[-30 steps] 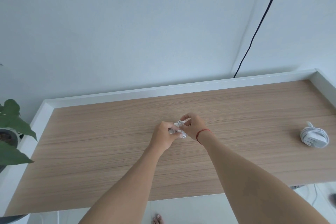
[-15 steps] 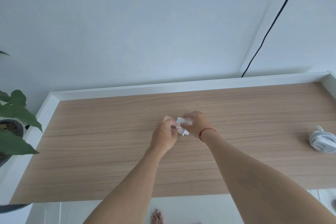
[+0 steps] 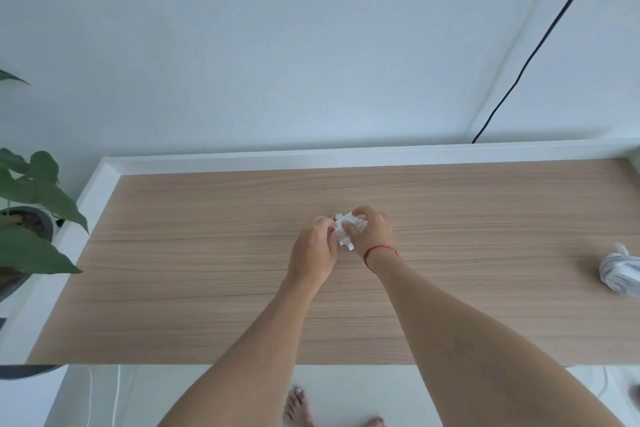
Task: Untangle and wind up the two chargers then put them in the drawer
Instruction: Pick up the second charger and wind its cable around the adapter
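Observation:
A white charger [image 3: 347, 229] with its cable wound round it sits between my two hands over the middle of the wooden desk [image 3: 207, 270]. My right hand [image 3: 372, 230] grips the wound bundle from the right. My left hand [image 3: 317, 250] pinches the cable's end at the bundle's left side. Most of the charger is hidden by my fingers. A second white charger [image 3: 620, 270], wound up, lies on the desk at the far right edge of the view. No drawer is in view.
A potted plant [image 3: 27, 204] with large green leaves stands just off the desk's left end. A raised white rim [image 3: 346, 156] runs along the desk's back and sides. A black cable [image 3: 540, 45] hangs down the wall at the back right.
The view has shifted left, so the second charger now sits nearer the right edge. My hands have turned the bundle a little; my right fingers now cover more of it.

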The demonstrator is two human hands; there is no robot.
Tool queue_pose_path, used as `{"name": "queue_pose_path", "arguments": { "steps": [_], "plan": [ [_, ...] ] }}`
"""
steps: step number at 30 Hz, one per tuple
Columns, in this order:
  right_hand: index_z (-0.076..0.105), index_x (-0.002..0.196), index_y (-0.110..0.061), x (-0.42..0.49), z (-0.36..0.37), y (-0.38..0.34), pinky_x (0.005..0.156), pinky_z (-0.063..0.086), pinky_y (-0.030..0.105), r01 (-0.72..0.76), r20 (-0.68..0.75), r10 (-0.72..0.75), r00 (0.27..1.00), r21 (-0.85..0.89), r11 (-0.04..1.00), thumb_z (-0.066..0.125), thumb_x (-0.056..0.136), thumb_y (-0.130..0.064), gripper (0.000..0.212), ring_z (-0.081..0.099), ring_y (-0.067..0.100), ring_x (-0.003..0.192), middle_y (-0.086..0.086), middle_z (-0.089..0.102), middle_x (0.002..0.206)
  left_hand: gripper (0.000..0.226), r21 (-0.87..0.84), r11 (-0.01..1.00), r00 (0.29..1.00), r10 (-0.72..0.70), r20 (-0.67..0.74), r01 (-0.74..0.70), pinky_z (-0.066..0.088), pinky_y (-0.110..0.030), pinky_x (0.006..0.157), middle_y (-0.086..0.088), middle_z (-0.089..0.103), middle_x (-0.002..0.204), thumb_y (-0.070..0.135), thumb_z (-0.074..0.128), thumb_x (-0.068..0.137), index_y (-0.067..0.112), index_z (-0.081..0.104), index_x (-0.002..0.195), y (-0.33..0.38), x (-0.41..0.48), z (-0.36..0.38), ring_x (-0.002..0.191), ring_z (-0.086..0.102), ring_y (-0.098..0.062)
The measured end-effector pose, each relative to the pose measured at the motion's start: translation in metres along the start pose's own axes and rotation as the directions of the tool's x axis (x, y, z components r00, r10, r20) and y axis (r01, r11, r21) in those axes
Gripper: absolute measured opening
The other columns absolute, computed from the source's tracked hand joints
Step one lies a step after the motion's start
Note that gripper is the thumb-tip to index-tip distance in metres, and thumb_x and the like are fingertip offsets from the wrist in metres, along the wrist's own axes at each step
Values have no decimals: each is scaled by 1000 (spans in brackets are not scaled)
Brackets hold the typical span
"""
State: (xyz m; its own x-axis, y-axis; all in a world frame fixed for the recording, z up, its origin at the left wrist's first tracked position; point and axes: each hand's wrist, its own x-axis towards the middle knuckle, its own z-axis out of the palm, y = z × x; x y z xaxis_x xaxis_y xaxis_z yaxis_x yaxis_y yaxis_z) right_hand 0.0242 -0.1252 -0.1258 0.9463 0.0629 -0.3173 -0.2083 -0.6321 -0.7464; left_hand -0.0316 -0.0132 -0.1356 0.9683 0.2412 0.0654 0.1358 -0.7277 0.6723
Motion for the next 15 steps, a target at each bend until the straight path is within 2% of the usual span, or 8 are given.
{"name": "queue_pose_path", "arguments": {
  "steps": [4,8,12,15],
  "plan": [
    [60,120,-17,-1,-1,-1,97,43,34,-23,3,23,1000,14,1000,66,89,-28,34,50,24,117,10,53,129,19,-39,998,995,-45,91,48,56,-32,81,-3,71,101,10,62,89,8,68,108,4,6,-7,93,66,-16],
    [59,120,-18,-1,-5,-2,97,45,36,-55,32,54,998,41,998,68,87,-28,35,52,25,117,9,51,130,36,-30,996,979,-77,187,84,54,-32,85,-4,66,106,16,77,79,10,69,113,4,14,-7,95,63,-16],
    [61,117,-19,0,-6,-2,99,46,40,-44,50,42,998,32,999,69,86,-29,33,53,26,115,10,53,128,21,-45,996,986,-69,154,77,55,-32,78,-7,68,95,12,76,81,8,72,101,4,16,-8,83,65,-18],
    [61,115,-24,-3,-6,-1,93,48,40,35,70,-30,997,-62,997,63,89,-34,28,57,27,107,8,55,123,12,-61,994,980,-78,185,91,55,-26,71,-6,71,87,11,74,82,9,74,94,3,19,-12,73,63,-14]
  ]
}}
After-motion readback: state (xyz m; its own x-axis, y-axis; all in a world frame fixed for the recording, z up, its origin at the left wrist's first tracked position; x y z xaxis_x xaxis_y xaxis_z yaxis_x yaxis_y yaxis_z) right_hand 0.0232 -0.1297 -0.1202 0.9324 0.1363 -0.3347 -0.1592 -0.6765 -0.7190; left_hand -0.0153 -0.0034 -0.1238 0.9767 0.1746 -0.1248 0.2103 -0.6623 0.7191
